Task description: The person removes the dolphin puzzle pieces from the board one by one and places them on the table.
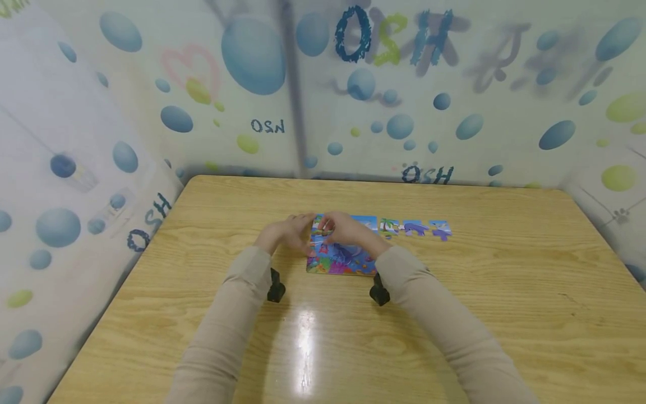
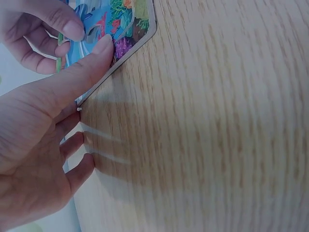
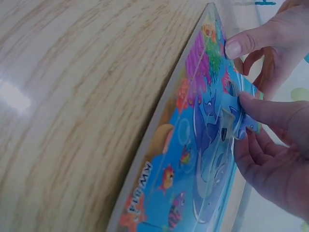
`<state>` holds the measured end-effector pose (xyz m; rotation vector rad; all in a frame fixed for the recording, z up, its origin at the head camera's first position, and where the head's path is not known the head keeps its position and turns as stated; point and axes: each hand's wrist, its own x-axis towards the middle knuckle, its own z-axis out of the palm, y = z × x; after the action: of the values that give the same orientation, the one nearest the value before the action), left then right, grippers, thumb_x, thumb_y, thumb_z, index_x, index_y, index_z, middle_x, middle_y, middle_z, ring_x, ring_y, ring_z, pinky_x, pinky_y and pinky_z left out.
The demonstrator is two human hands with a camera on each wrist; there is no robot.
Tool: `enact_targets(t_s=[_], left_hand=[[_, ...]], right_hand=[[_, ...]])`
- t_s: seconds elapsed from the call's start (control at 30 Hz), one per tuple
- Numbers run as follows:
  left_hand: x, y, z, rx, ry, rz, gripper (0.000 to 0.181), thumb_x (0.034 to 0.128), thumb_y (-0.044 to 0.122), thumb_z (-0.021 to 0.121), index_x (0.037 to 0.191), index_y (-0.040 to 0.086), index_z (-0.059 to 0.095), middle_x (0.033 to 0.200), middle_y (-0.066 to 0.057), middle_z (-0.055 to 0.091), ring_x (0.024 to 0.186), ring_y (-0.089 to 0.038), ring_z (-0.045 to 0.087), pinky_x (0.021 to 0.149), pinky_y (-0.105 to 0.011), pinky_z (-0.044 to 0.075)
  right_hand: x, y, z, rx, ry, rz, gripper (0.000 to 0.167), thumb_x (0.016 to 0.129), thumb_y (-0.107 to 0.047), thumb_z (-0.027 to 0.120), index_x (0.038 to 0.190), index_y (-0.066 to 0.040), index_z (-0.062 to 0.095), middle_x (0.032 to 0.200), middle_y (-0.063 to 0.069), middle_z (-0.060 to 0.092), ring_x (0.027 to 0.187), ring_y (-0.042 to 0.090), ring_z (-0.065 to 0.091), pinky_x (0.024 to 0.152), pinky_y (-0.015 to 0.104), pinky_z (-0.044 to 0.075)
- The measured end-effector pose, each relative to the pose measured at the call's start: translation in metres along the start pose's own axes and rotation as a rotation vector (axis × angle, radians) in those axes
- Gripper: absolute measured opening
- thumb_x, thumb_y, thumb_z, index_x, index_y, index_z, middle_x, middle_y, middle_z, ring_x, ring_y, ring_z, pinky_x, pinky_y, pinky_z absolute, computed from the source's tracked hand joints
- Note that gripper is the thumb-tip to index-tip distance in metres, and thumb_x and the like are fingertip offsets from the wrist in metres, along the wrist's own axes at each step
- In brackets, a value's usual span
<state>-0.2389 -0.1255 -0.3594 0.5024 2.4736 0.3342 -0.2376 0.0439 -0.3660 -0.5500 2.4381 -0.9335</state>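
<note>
A colourful sea-picture puzzle board point(image 1: 343, 261) lies on the table, with a dolphin picture point(image 3: 205, 125) in the right wrist view. My left hand point(image 1: 292, 231) is at the board's left edge, its thumb point(image 2: 99, 53) resting on the picture and its other fingers spread along the side. My right hand point(image 1: 345, 230) is over the board's upper left part and pinches a puzzle piece point(image 3: 244, 123) between thumb and fingers, tilted up from the board. Whether the piece touches the board cannot be told.
Right of the board, loose puzzle pieces lie in a row: one with a palm tree point(image 1: 388, 227), a purple-blue one point(image 1: 415, 228) and another point(image 1: 441, 230). The wooden table point(image 1: 504, 292) meets a patterned wall covering point(image 1: 323, 140) at the back.
</note>
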Motion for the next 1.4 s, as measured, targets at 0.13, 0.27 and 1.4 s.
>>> enact_targets(t_s=[0.13,0.27,1.4], left_hand=[[0.000,0.000,0.000,0.001,0.001,0.003,0.102,0.0773,0.042,0.070,0.148,0.011,0.004,0.155,-0.011,0.007,0.141,-0.036,0.007,0.113,-0.056,0.016],[0.000,0.001,0.000,0.007,-0.004,0.004,0.101,0.0779,0.042,0.069,0.148,0.012,0.003,0.155,-0.011,0.007,0.141,-0.036,0.007,0.113,-0.056,0.016],[0.002,-0.001,0.002,-0.008,-0.005,0.008,0.100,0.0787,0.042,0.068,0.148,0.012,0.002,0.155,-0.010,0.003,0.141,-0.038,0.001,0.114,-0.055,0.011]], right_hand=[[-0.001,0.002,-0.002,0.056,-0.010,-0.022,0.029,0.079,0.002,0.065,0.108,0.000,0.057,0.099,0.011,0.062,0.098,0.023,0.058,0.078,0.027,0.053],[-0.001,0.004,-0.002,0.083,-0.015,-0.025,0.029,0.080,0.002,0.064,0.109,0.001,0.058,0.098,0.011,0.062,0.101,0.023,0.058,0.080,0.027,0.053],[-0.036,0.033,-0.038,0.145,0.005,0.051,0.033,0.083,-0.019,0.067,0.112,-0.003,0.062,0.117,0.017,0.059,0.076,0.016,0.062,0.071,0.029,0.055]])
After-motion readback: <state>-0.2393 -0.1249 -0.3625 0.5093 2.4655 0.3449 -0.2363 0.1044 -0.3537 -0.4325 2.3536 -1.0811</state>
